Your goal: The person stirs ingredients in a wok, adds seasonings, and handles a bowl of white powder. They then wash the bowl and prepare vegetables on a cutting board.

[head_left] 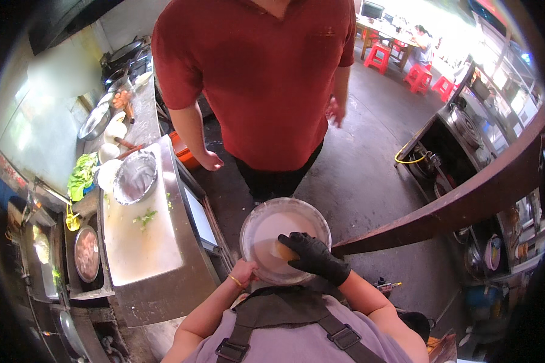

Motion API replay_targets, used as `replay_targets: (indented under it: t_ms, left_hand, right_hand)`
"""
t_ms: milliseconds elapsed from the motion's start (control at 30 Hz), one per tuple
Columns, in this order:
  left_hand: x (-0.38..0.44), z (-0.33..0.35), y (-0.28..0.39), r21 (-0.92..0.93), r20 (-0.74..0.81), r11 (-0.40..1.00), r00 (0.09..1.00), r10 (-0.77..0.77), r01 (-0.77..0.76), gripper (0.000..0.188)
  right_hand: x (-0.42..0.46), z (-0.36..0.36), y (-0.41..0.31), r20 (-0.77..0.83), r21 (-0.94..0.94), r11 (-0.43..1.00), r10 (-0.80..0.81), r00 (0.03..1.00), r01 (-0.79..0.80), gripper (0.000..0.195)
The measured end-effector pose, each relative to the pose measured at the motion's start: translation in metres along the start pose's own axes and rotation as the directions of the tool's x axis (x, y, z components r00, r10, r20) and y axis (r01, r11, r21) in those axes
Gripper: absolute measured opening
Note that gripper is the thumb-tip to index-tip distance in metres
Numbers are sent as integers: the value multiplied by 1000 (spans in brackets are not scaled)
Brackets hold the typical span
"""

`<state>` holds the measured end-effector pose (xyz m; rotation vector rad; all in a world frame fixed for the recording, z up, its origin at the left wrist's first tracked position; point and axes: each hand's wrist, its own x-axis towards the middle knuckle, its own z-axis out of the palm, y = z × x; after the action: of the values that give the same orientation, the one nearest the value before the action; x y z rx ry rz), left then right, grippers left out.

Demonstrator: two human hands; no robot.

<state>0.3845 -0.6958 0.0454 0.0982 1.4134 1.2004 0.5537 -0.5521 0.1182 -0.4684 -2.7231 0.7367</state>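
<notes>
A round metal basin [321, 221] of pale, milky liquid or batter [284, 224] is in front of my body. My left hand [245, 271], bare and with a yellow bracelet at the wrist, grips the basin's near left rim. Over the liquid, my right hand [317, 256] in a black glove holds a rounded yellow-brown object [285, 251], partly hidden by the fingers; I cannot tell exactly what it is. What supports the basin is hidden.
A person in a red shirt [263, 90] stands just beyond the basin. On the left are a counter with a white cutting board [141, 245], an empty-looking metal bowl [135, 177], leafy greens [82, 176] and a basin of meat [86, 254]. A brown beam [436, 213] slants at the right; red stools [378, 58] stand farther off.
</notes>
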Motion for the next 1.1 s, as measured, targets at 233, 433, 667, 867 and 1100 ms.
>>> replay_targets:
  t_ms: [233,433,667,867,1100]
  left_hand:
    - [5,-9,-5,-37,-13,999,1000,14,-15,12]
    - [17,-15,-19,-42,-43,999,999,21,-23,11]
    - [18,-4,-19,-88,-131,995,990,-50,39,15]
    - [37,5,-7,-88,-153,996,988,-34,21,11]
    - [80,10,22,-55,-118,998,992,-43,37,14]
  right_hand:
    - [11,8,17,-22,15,991,-134,991,135,54]
    - [20,18,27,109,65,994,-99,989,92,56]
    - [26,22,44,189,38,989,-149,971,144,65]
    - [30,15,61,160,84,988,-144,977,132,67]
    - [55,11,89,143,32,992,-123,982,120,63]
